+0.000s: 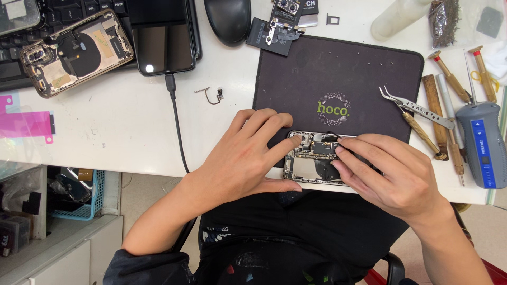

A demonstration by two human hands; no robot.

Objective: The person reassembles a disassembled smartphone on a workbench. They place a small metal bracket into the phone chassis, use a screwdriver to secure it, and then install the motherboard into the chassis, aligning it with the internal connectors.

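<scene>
My left hand lies flat with fingers spread, and it presses on the left end of the opened phone. My right hand touches the phone's inner parts with the fingertips close together; I cannot tell if it pinches something. The phone is at the near edge of the dark work mat. Tweezers and an electric screwdriver lie at the right.

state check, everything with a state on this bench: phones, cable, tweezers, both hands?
opened phone: back off, internals exposed, lying on dark mat
left hand: fingers pressing the phone's top-left corner
right hand: fingertips on its internals
second opened phone: internals exposed, lying on keyboard
black phone: cable plugged in
tweezers: lying on mat edge, unheld
</scene>
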